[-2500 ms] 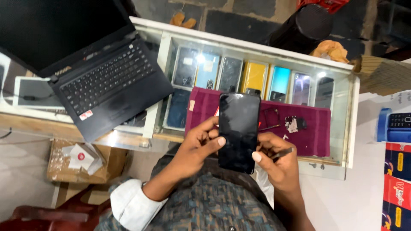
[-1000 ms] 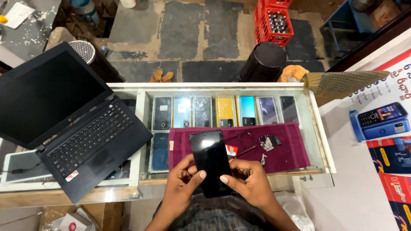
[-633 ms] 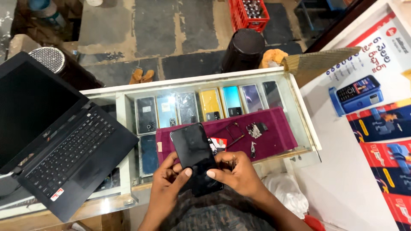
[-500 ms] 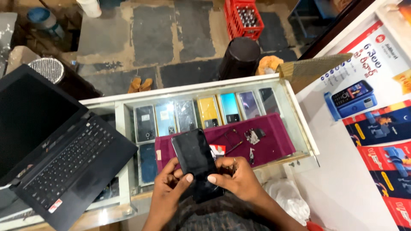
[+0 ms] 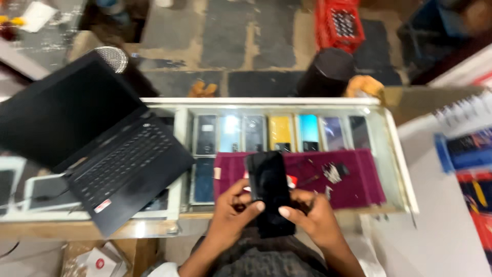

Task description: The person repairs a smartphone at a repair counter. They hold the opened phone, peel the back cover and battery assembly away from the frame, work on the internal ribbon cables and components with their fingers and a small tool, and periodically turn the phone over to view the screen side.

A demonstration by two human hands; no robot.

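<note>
Since half a second ago, both hands have kept their grip. Left hand (image 5: 233, 215) clasps the dark phone (image 5: 270, 192) at its 8 o'clock edge, right hand (image 5: 312, 218) at 4; its long axis runs 12 to 6 above the bench (image 5: 394, 149).

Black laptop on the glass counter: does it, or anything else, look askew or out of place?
The open black laptop sits skewed, its front corner past the edge of the glass display counter. Small loose parts lie scattered on the maroon cloth mat.
</note>
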